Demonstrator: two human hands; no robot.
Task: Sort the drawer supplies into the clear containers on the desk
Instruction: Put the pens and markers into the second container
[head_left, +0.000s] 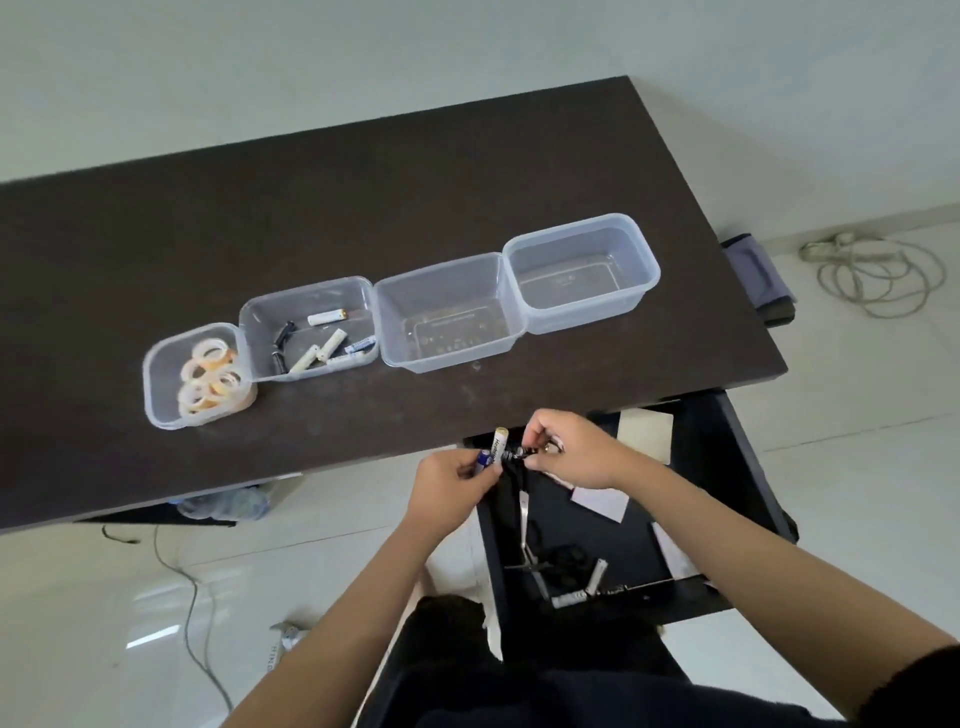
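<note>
Both hands over open drawer (613, 525): left hand (449, 480) grips batteries (496, 448), right hand (574, 449) pinches small dark clip (519, 454); scissors (527, 525) below, four clear containers (447, 312) on bench (363, 208).

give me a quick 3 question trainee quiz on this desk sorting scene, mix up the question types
1. True or false: the two rightmost clear containers on the desk already hold supplies.
2. Multiple choice: the leftmost container holds A) batteries B) tape rolls C) scissors.
3. Fill in: the left hand grips a small bunch of ____ over the open drawer.

Key
1. False: the third container and the fourth container look empty.
2. B: tape rolls. The batteries lie in the second container.
3. Batteries. The right hand pinches a small dark item beside them; what it is cannot be told.
</note>
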